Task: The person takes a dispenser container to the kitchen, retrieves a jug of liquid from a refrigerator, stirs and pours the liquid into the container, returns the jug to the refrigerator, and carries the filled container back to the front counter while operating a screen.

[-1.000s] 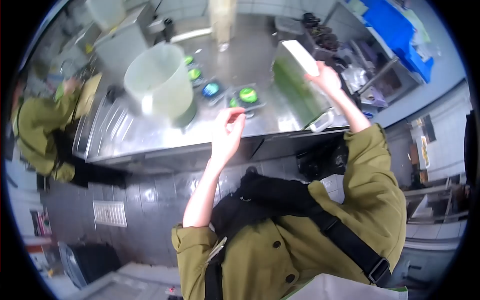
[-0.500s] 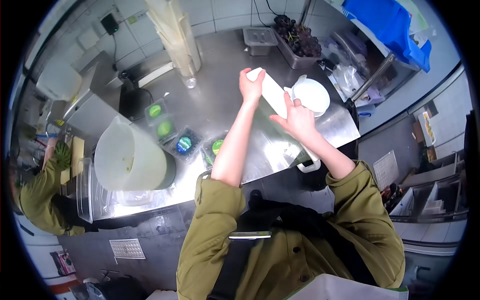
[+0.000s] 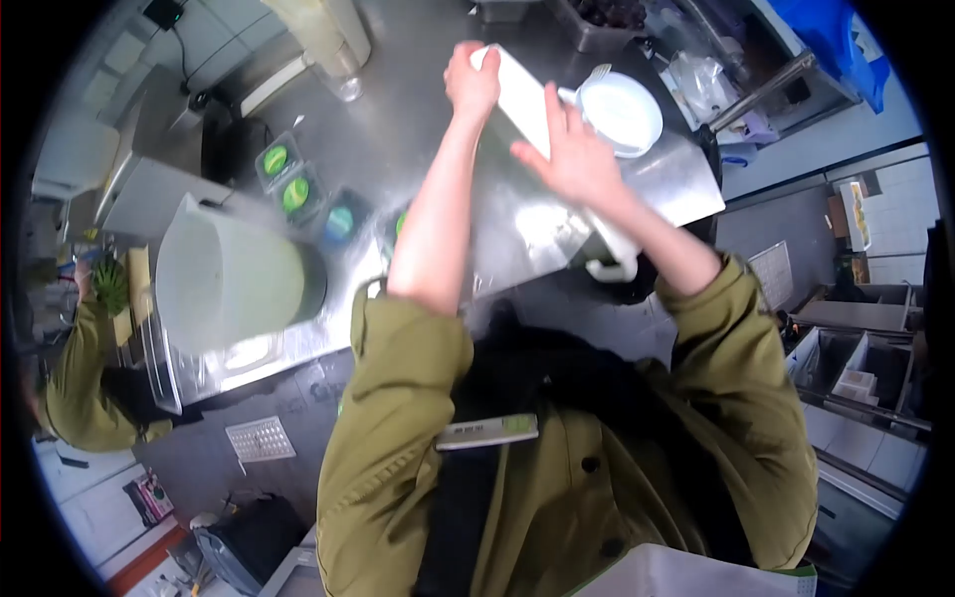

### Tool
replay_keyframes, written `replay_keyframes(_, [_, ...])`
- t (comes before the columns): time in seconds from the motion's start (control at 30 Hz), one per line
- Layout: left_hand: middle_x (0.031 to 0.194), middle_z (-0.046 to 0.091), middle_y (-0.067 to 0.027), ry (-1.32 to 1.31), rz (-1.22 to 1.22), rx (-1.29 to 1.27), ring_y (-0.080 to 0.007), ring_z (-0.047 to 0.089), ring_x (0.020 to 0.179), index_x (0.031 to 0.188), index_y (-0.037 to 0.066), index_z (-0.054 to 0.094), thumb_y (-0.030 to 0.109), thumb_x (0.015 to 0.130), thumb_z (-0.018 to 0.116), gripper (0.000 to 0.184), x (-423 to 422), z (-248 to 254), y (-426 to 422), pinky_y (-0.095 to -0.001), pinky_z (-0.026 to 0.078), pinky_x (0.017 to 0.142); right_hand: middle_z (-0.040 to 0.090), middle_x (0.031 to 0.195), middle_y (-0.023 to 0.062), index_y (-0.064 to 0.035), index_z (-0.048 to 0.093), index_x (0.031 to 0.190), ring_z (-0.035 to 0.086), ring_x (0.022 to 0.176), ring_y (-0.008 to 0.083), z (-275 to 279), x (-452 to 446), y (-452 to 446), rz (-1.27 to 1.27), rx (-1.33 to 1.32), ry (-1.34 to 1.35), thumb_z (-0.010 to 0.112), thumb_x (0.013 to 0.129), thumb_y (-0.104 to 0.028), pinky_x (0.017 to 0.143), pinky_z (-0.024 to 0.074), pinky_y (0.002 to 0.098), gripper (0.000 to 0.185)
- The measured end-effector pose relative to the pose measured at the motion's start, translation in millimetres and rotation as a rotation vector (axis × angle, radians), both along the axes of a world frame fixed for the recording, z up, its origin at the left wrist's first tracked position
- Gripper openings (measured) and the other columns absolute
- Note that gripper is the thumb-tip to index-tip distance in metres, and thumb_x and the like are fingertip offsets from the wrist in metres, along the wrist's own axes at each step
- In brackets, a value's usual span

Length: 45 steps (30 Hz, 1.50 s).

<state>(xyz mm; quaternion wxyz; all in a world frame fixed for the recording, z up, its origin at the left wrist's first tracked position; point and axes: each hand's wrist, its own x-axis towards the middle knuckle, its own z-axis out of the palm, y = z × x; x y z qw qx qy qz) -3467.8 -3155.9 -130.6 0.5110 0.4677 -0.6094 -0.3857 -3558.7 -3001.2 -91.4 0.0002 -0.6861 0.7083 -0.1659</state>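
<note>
My left hand (image 3: 472, 82) grips the far end of a long white board-like thing (image 3: 521, 92) above the steel table. My right hand (image 3: 577, 159) lies along it farther down, fingers stretched out and thumb apart. Below my right wrist, a white looped handle (image 3: 615, 267) shows at the table's near edge; whether it belongs to the same thing I cannot tell. Just right of my right hand stands a round white bowl (image 3: 619, 114) with something small at its rim. Clear boxes with green labels (image 3: 295, 194) sit left of my left forearm.
A large translucent bucket (image 3: 224, 284) stands on the steel table (image 3: 418, 60) at left. Tall stacked cups (image 3: 318, 35) are at the back, with a metal pan of dark grapes (image 3: 602, 18). Another person's sleeve (image 3: 85, 358) shows at far left.
The camera view has tilted down, so the table things sit higher in the picture. My right hand's fingers have straightened along the white thing; my left hand keeps its grip.
</note>
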Motion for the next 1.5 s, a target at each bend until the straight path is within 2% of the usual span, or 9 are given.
replay_keyframes(0.17, [0.118, 0.035, -0.0218, -0.007, 0.263, -0.555, -0.0327, 0.03, 0.114, 0.118, -0.003, 0.033, 0.021, 0.079, 0.05, 0.049, 93.7, 79.2, 116.9, -0.0396, 0.022, 0.095, 0.025, 0.13, 0.0172, -0.0041, 0.023, 0.127, 0.022, 0.122, 0.0275, 46.1, -27.1, 37.5, 0.138, -0.263, -0.369, 0.041, 0.082, -0.038, 0.098, 0.0211, 0.0366, 0.059])
replay_keyframes(0.23, [0.108, 0.044, -0.0166, -0.145, 0.596, -0.892, -0.0299, 0.037, 0.109, 0.108, -0.004, 0.041, 0.013, 0.076, 0.053, 0.038, 192.4, 89.0, 193.6, -0.0398, 0.024, 0.094, 0.034, 0.126, 0.0166, -0.0024, 0.03, 0.123, 0.033, 0.117, 0.0256, 63.8, -53.6, 70.9, 0.035, -0.407, 0.138, 0.036, 0.086, -0.019, 0.096, 0.0255, 0.0336, 0.042])
replay_keyframes(0.33, [0.105, 0.043, -0.0159, -0.163, 1.365, -0.608, -0.0245, 0.042, 0.098, 0.105, -0.005, 0.042, 0.018, 0.078, 0.053, 0.037, 310.3, 67.4, 255.0, -0.0358, 0.033, 0.086, 0.049, 0.107, 0.02, 0.0068, 0.037, 0.114, 0.054, 0.088, 0.0199, 60.5, -15.0, 141.2, 0.001, -0.861, -0.79, 0.03, 0.086, -0.007, 0.086, 0.0365, 0.032, 0.032])
replay_keyframes(0.43, [0.092, 0.051, -0.0145, -0.003, 0.976, -0.133, -0.0212, 0.049, 0.086, 0.098, -0.007, 0.045, 0.024, 0.077, 0.057, 0.039, 354.8, 24.0, 242.2, -0.033, 0.039, 0.076, 0.052, 0.098, 0.0145, 0.0052, 0.044, 0.108, 0.054, 0.075, 0.0121, 38.6, 32.4, 172.9, -0.067, -0.733, -0.72, 0.036, 0.085, -0.006, 0.077, 0.0395, 0.0254, 0.027])
replay_keyframes(0.63, [0.046, 0.041, 0.0036, 0.274, 0.659, -0.262, -0.0037, 0.033, 0.042, 0.054, 0.004, 0.048, 0.021, 0.078, 0.057, 0.031, 375.8, 9.3, 237.0, -0.0211, 0.024, 0.039, 0.056, 0.081, 0.0071, 0.0035, 0.05, 0.101, 0.053, 0.062, 0.0083, -3.6, 115.8, 201.4, -0.005, -0.317, -1.069, 0.044, 0.084, -0.009, 0.059, 0.0425, 0.0202, 0.022])
replay_keyframes(0.83, [0.051, 0.035, 0.0058, 0.13, 0.627, -0.223, -0.0051, 0.029, 0.043, 0.059, 0.006, 0.047, 0.021, 0.081, 0.051, 0.026, 396.2, 24.5, 277.1, -0.0225, 0.021, 0.04, 0.054, 0.069, 0.0036, 0.0017, 0.05, 0.099, 0.052, 0.054, 0.0081, -65.9, 127.4, 198.0, 0.163, -0.029, -0.941, 0.051, 0.08, -0.009, 0.051, 0.0425, 0.0208, 0.022])
replay_keyframes(1.07, [0.045, 0.03, 0.0031, 0.05, 0.526, -0.191, -0.0057, 0.026, 0.043, 0.051, 0.009, 0.034, 0.041, 0.083, 0.043, 0.046, 376.1, 112.5, 369.1, -0.0208, 0.018, 0.042, 0.05, 0.051, 0.0033, -0.0014, 0.055, 0.077, 0.049, 0.041, 0.0101, -133.0, -35.7, 212.8, -0.544, -0.237, -0.85, 0.055, 0.077, -0.024, 0.039, 0.0384, 0.0241, 0.022])
replay_keyframes(1.27, [0.053, 0.039, 0.0053, 0.308, 0.397, -0.068, -0.0019, 0.029, 0.045, 0.092, 0.003, 0.051, 0.043, 0.081, 0.046, 0.042, 290.3, 119.0, 443.2, -0.0165, 0.019, 0.04, 0.06, 0.075, 0.0139, 0.0013, 0.057, 0.091, 0.059, 0.064, 0.0218, -144.9, -186.4, 46.2, -0.824, 0.041, -0.966, 0.053, 0.067, -0.057, 0.051, 0.0472, 0.0302, 0.063])
replay_keyframes(1.5, [0.111, 0.046, -0.0115, 0.419, 0.523, 0.064, -0.0237, 0.046, 0.101, 0.115, 0.003, 0.039, 0.047, 0.078, 0.047, 0.057, 166.8, 91.8, 511.6, -0.0377, 0.039, 0.085, 0.056, 0.098, 0.0172, 0.0016, 0.056, 0.097, 0.055, 0.088, 0.0286, -136.8, -242.9, -38.9, -0.836, -0.008, -1.113, 0.054, 0.066, -0.025, 0.072, 0.0451, 0.0376, 0.041])
